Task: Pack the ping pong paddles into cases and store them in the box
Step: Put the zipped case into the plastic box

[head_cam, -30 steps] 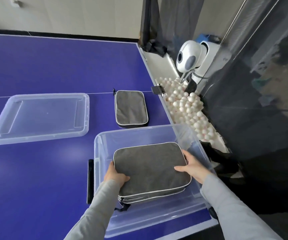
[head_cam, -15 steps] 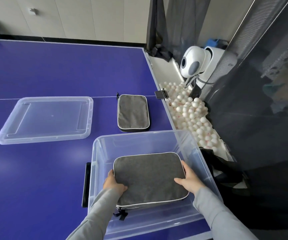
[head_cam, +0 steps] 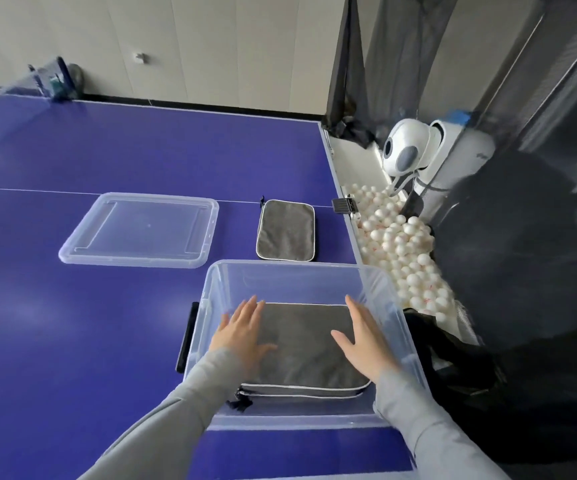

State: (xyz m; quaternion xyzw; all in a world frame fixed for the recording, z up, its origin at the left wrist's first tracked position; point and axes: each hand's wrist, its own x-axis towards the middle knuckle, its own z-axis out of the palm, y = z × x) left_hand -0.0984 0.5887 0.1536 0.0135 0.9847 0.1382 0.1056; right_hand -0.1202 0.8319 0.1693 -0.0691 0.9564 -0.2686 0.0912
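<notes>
Here, a person in grey sleeves leans over a clear plastic box [head_cam: 301,271] standing at the near right corner of a blue ping pong table [head_cam: 107,323]. Inside the box lies a grey zipped case [head_cam: 301,344], flat on the bottom. The left hand [head_cam: 242,332] and the right hand [head_cam: 363,336] are both open, fingers straight and spread, at the case's left and right sides; whether the palms press it or hover just above, I cannot tell. Neither hand grips anything.

A second grey case [head_cam: 286,230] lies on the table just beyond the box's far rim, near the right edge. The box's clear lid [head_cam: 141,230] lies further left on the table, well apart from the box.

The step in hand looks like settling the first case in the box. Next, probably, a hand must reach over the far rim for the second case and lay it in too.
</notes>
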